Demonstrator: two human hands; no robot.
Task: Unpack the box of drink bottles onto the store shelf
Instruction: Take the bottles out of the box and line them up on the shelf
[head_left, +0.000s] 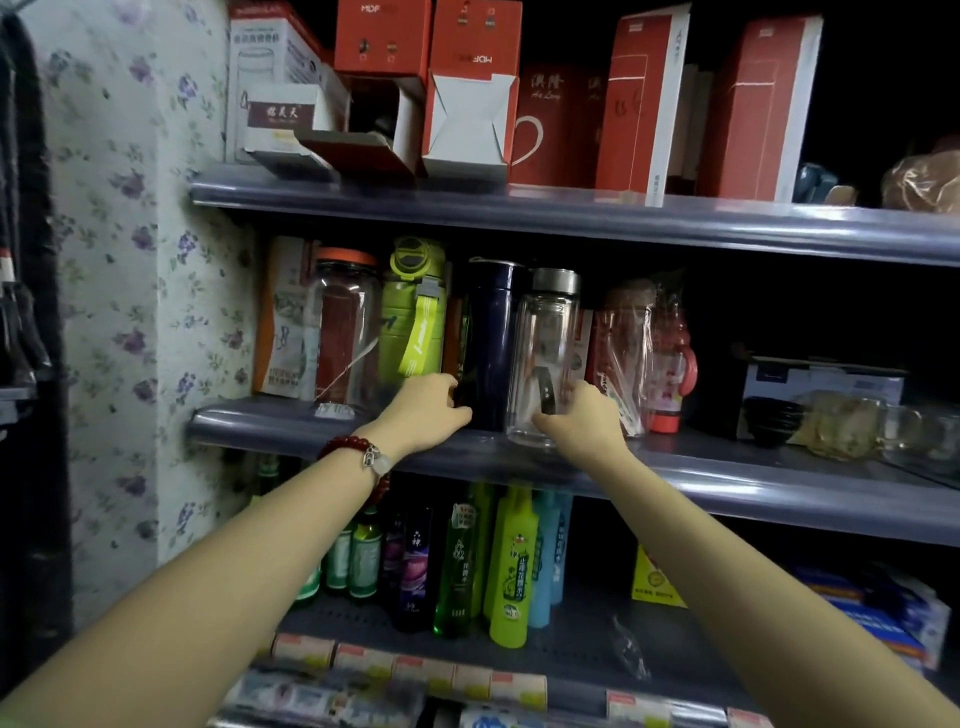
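Both my arms reach to the middle shelf (675, 470). My left hand (423, 410) grips the base of a dark navy flask (491, 332) that stands upright on the shelf. My right hand (584, 418) holds the lower part of a clear glass bottle with a silver lid (545, 338), just right of the flask and touching it. To the left stand a lime green sports bottle with a strap (413, 312) and a clear bottle with an orange lid (345, 322). No box of bottles is in view.
Wrapped clear and red bottles (644, 353) stand right of the glass bottle, then dark bowls (771, 418) and glassware. Red cartons (644, 104) fill the top shelf. Coloured bottles (511, 566) stand on the lower shelf. A floral papered wall (135, 291) bounds the left.
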